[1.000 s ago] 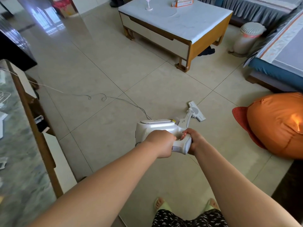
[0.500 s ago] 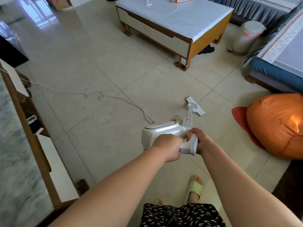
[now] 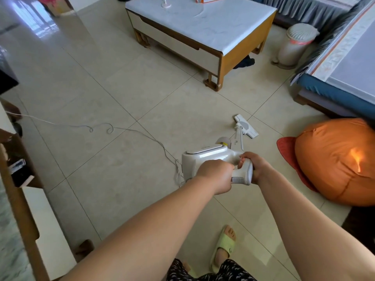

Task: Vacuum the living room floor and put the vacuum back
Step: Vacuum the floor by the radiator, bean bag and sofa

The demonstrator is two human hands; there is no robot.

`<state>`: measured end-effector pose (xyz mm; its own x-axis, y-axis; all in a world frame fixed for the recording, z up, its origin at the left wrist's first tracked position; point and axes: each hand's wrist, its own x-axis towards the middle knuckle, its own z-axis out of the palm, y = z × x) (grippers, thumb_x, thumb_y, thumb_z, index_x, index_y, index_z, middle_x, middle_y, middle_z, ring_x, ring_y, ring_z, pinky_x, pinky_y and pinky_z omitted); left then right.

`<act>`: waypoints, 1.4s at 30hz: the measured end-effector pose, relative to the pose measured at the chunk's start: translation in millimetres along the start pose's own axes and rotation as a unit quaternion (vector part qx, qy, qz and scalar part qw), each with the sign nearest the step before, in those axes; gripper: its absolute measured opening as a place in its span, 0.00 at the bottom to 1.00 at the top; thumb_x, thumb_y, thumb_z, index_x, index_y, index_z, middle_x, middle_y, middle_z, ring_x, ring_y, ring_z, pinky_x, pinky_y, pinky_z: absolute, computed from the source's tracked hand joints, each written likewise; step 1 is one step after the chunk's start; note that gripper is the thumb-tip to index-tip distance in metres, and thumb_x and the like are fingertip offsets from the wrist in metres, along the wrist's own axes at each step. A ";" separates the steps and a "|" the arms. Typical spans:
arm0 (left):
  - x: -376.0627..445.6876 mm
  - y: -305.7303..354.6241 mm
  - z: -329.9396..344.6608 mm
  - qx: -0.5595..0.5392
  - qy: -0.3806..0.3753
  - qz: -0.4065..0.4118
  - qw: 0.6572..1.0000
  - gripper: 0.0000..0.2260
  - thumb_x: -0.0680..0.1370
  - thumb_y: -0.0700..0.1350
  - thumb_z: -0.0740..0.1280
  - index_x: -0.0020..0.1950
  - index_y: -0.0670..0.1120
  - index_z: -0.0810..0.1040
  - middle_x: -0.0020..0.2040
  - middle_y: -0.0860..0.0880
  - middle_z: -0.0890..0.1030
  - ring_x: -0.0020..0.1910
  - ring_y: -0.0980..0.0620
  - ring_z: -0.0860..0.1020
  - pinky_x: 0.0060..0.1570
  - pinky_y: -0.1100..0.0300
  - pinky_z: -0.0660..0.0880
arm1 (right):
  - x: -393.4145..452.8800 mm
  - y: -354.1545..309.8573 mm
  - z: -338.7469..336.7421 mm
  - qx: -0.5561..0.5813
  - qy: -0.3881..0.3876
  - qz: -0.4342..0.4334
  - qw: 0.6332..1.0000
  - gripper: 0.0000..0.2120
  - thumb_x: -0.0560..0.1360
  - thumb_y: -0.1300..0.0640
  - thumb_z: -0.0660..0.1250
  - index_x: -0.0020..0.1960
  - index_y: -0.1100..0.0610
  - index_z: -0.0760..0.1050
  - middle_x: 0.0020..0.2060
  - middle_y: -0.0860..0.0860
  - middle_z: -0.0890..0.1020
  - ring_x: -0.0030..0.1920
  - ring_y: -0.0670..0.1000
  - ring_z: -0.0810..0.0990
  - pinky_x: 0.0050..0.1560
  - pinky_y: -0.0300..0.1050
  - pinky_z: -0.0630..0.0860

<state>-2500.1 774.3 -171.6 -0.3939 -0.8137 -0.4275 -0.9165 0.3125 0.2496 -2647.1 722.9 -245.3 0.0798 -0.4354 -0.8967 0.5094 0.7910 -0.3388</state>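
A white stick vacuum (image 3: 205, 158) is held out in front of me over the beige tile floor (image 3: 121, 82). My left hand (image 3: 215, 176) grips the near side of its handle and my right hand (image 3: 256, 166) grips the handle's far side. The thin tube runs forward and down to the flat white floor head (image 3: 246, 129), which rests on the tiles. A thin white power cord (image 3: 125, 129) trails from the vacuum body leftward across the floor in loose loops.
A white-topped wooden coffee table (image 3: 221, 57) stands ahead. An orange beanbag (image 3: 332, 161) on a red mat lies right of the floor head. A white bin (image 3: 294, 45) and a blue-edged sofa (image 3: 332, 92) are at right. A marble-topped cabinet (image 3: 18, 203) runs along the left.
I have stepped forward with my right foot in its green slipper. The vacuum and both hands have shifted slightly right and the floor head has slid a little further out.
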 end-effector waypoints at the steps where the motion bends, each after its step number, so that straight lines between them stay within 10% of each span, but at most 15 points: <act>1: 11.6 4.0 -7.1 -0.001 0.000 0.000 1.000 0.05 0.74 0.41 0.64 0.48 0.48 0.75 0.40 0.49 0.74 0.39 0.46 0.73 0.37 0.58 0.68 | 2.6 -13.6 -1.8 0.003 0.000 -0.002 1.000 0.10 0.76 0.64 0.59 0.36 0.58 0.65 0.19 0.51 0.70 0.17 0.46 0.70 0.22 0.34 0.73; 15: 127.7 19.0 -70.9 0.014 -0.018 0.020 1.000 0.03 0.74 0.42 0.64 0.46 0.49 0.73 0.43 0.48 0.76 0.42 0.45 0.75 0.37 0.58 0.68 | 51.6 -129.5 -6.4 0.014 0.018 -0.011 1.000 0.09 0.74 0.62 0.61 0.35 0.58 0.66 0.21 0.51 0.72 0.19 0.47 0.72 0.39 0.41 0.72; 28: 257.6 -16.0 -141.4 0.045 -0.038 0.089 0.994 0.05 0.74 0.41 0.64 0.49 0.48 0.74 0.42 0.48 0.74 0.46 0.44 0.78 0.38 0.58 0.67 | 102.1 -239.1 32.4 0.068 0.075 -0.025 0.994 0.07 0.75 0.62 0.62 0.38 0.59 0.69 0.21 0.51 0.72 0.19 0.47 0.72 0.31 0.40 0.73; 42: 182.4 -23.8 -126.4 0.042 -0.019 0.043 0.998 0.07 0.74 0.43 0.64 0.51 0.49 0.75 0.41 0.50 0.73 0.41 0.47 0.74 0.37 0.59 0.67 | 75.1 -184.2 47.2 0.046 0.028 -0.008 0.999 0.10 0.74 0.62 0.61 0.35 0.57 0.67 0.20 0.50 0.71 0.19 0.47 0.72 0.27 0.38 0.72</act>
<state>-2541.4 556.5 -145.7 -0.4728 -0.7630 -0.4409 -0.8809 0.4219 0.2144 -2694.5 524.2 -236.7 0.0239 -0.4218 -0.9064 0.5865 0.7401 -0.3290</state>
